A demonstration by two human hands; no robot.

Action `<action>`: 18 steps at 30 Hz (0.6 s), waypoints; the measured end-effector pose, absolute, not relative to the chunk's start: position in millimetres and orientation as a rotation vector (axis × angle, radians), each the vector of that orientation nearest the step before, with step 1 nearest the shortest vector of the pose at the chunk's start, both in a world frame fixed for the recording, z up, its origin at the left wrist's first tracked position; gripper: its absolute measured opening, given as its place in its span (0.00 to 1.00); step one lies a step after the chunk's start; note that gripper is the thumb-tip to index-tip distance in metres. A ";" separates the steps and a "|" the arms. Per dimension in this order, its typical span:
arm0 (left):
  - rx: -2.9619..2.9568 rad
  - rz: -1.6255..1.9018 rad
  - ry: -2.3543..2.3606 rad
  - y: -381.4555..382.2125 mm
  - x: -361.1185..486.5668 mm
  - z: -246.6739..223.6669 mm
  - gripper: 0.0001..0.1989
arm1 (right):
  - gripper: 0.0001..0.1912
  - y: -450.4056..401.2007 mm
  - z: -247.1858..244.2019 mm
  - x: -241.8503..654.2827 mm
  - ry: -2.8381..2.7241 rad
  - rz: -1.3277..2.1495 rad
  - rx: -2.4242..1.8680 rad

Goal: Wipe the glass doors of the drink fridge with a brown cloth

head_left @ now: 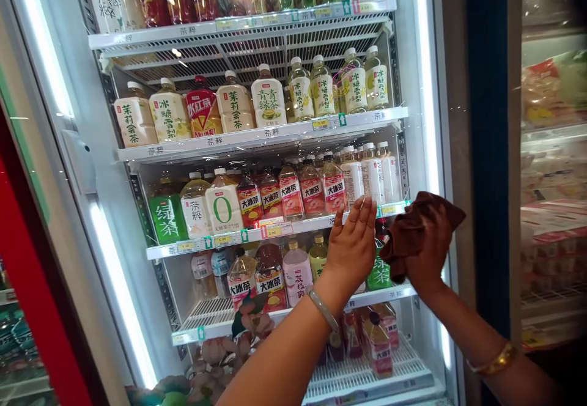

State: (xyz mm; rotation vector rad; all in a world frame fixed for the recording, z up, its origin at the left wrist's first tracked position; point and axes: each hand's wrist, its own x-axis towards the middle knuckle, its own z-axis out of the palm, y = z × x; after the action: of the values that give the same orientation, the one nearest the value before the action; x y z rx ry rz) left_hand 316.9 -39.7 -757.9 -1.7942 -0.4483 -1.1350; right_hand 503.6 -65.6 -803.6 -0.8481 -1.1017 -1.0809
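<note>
My left hand (352, 244) is raised in front of the drinks fridge, its palm toward the glass door and its fingers stretched upward, holding nothing. A pale bangle (322, 309) circles that wrist. To its right, my right hand (428, 250) presses a crumpled brown cloth (406, 232) toward the right part of the glass, fingers bent over it. A gold bracelet (498, 360) sits on the right forearm. Behind the hands, white shelves (270, 134) hold rows of bottled drinks. Part of the cloth is hidden by the right hand.
Bright light strips (428, 88) run down both sides of the fridge. A red panel (34, 284) stands at the left. Beyond a dark blue post (487, 149) at the right, another shelf unit (553, 207) holds packaged goods. Flower shapes (217, 351) show at the lower left of the glass.
</note>
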 end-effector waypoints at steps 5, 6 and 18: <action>-1.805 -1.193 -0.536 -45.4 301.0 -758.3 0.30 | 0.21 -68.6 -782.8 463.6 -1.406 -1.087 -0.782; -1.813 -1.194 -0.564 -46.0 295.5 -757.9 0.29 | 0.21 -70.2 -773.7 466.7 -1.456 -1.102 -0.762; -1.843 -1.309 -0.715 -56.1 250.5 -755.4 0.35 | 0.24 -74.2 -787.3 422.2 -1.614 -1.186 -0.734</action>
State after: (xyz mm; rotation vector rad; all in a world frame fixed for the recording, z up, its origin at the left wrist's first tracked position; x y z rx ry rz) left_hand 250.5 -56.1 -755.4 -1.8434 -0.7150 -1.3093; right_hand 422.2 -74.2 -787.3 -0.7336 -1.6136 -1.1864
